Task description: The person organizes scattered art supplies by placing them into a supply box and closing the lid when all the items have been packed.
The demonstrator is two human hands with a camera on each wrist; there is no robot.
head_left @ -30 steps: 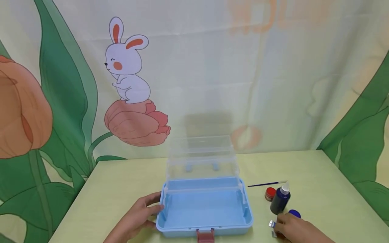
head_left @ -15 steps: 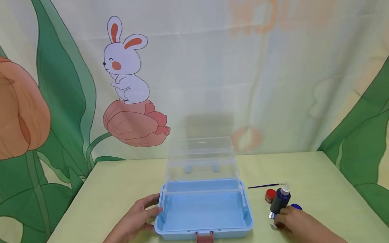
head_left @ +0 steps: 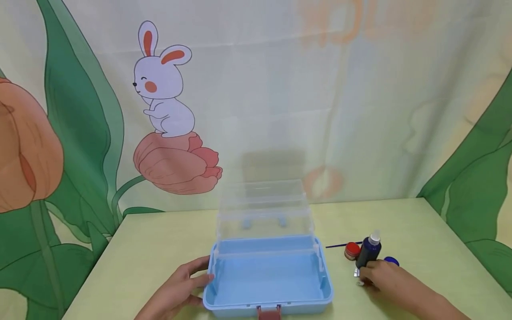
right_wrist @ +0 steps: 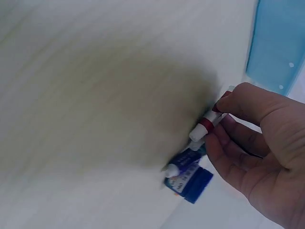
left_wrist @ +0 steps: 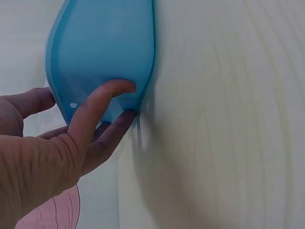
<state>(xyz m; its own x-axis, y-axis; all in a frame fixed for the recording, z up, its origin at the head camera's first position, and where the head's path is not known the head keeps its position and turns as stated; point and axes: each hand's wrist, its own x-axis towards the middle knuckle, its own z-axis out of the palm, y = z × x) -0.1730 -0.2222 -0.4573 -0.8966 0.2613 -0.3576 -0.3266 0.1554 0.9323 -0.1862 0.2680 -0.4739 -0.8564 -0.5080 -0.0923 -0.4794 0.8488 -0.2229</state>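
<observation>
A light-blue plastic storage box [head_left: 268,278] stands at the table's front with its clear lid [head_left: 264,209] raised. My left hand [head_left: 182,282] holds the box's left end, thumb against the end wall [left_wrist: 105,52] and fingers spread around its edges. To the right of the box, my right hand [head_left: 386,278] pinches a small red-and-white paint tube [right_wrist: 208,121] with a white cap, low over the table. Beside it lies a blue paint tube [right_wrist: 183,162], close to a jar with a blue lid [right_wrist: 198,185]. A dark-blue bottle [head_left: 369,251] with a white nozzle stands just beyond the fingers.
A red-lidded jar [head_left: 352,250] stands left of the bottle. Behind it lies a thin dark-blue paintbrush [head_left: 336,246], partly hidden. A brown-red latch [head_left: 269,313] sits on the box's front. A printed curtain [head_left: 256,111] hangs behind the pale table [head_left: 168,231].
My right hand has moved slightly away from me, toward the bottle, with the red-and-white tube. The red-lidded jar has shifted a little left and back. My left hand stays on the box.
</observation>
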